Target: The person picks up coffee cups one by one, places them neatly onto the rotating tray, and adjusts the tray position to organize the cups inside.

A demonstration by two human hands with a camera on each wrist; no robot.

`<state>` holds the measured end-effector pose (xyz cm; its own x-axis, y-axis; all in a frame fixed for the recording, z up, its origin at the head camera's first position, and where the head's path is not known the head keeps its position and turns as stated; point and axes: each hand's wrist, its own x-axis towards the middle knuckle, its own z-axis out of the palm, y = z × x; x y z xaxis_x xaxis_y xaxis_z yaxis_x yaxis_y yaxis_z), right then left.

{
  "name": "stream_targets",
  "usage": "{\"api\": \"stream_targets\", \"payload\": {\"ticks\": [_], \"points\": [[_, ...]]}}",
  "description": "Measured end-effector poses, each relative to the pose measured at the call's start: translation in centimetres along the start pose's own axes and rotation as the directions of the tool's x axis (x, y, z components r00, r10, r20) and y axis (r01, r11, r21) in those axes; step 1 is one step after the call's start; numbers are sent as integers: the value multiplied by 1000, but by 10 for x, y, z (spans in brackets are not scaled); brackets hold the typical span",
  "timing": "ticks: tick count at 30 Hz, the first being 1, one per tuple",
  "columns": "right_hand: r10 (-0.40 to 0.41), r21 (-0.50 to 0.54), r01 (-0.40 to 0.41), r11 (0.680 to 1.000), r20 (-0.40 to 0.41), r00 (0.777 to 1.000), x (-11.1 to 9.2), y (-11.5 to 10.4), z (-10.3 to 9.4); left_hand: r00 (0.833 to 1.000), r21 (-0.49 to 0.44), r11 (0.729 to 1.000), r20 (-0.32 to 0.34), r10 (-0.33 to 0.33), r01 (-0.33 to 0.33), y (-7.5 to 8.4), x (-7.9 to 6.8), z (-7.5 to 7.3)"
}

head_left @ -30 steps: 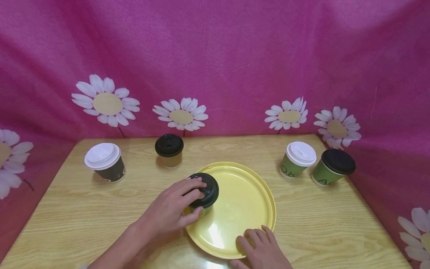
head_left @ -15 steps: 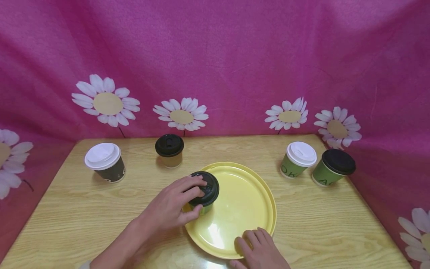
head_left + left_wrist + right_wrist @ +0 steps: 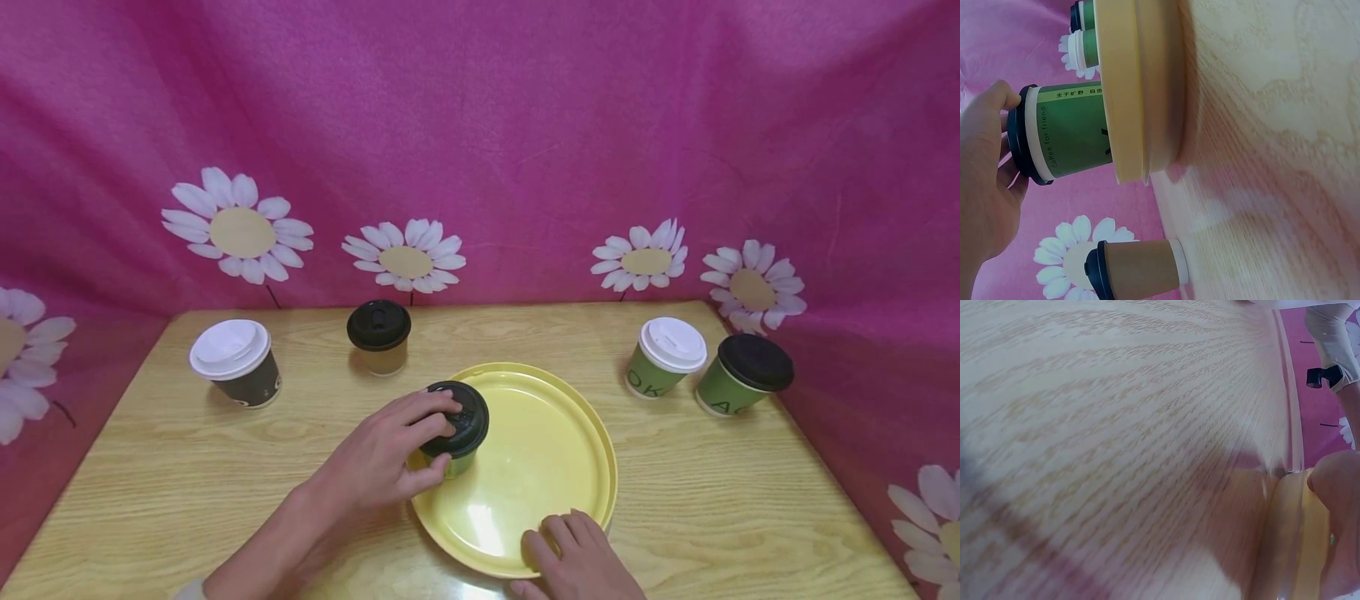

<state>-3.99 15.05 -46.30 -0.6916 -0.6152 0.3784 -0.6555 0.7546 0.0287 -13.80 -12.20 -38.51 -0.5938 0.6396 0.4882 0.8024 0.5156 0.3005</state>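
A green paper coffee cup (image 3: 1075,128) with a black lid stands upright at the left side of a round yellow tray (image 3: 540,433). From above, my left hand (image 3: 390,454) grips this cup by its lid, fingers spread over the top and thumb at the near side. The left wrist view shows the cup's base hidden behind the tray's rim. At the tray's near right edge, my right hand (image 3: 581,558) holds the rim, fingers bent over the inside and thumb outside. The right wrist view shows only part of that hand beside the tray wall (image 3: 1304,544).
A dark cup with a white lid (image 3: 236,362) stands at the left, and a brown cup with a black lid (image 3: 380,336) behind the tray. At the right stand a green white-lidded cup (image 3: 663,357) and a green black-lidded cup (image 3: 742,375). Pink flowered cloth (image 3: 510,150) borders the table.
My right hand has shifted slightly left along the tray rim. The left hand and its cup have moved barely, a touch away from me.
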Motion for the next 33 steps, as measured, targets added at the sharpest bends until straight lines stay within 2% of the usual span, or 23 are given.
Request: {"api": "stream_targets", "payload": {"ticks": [10,16,21,30,33], "points": [[-29,9,28,1000,20,999,1,6,-5,999,1,999,-16,51,-51,-1,1,0],[-62,-7,62,998,61,996,0,17,-10,999,16,999,-9,42,-41,-1,1,-1],[-110,35,107,994,106,988,1,35,-14,999,12,999,-9,50,-50,-1,1,-2],[-235,62,232,971,51,971,-10,77,-16,997,15,997,-21,75,-75,-1,1,-1],[-273,87,267,960,64,960,-11,86,-14,998,16,998,-23,66,-66,-1,1,-1]]}}
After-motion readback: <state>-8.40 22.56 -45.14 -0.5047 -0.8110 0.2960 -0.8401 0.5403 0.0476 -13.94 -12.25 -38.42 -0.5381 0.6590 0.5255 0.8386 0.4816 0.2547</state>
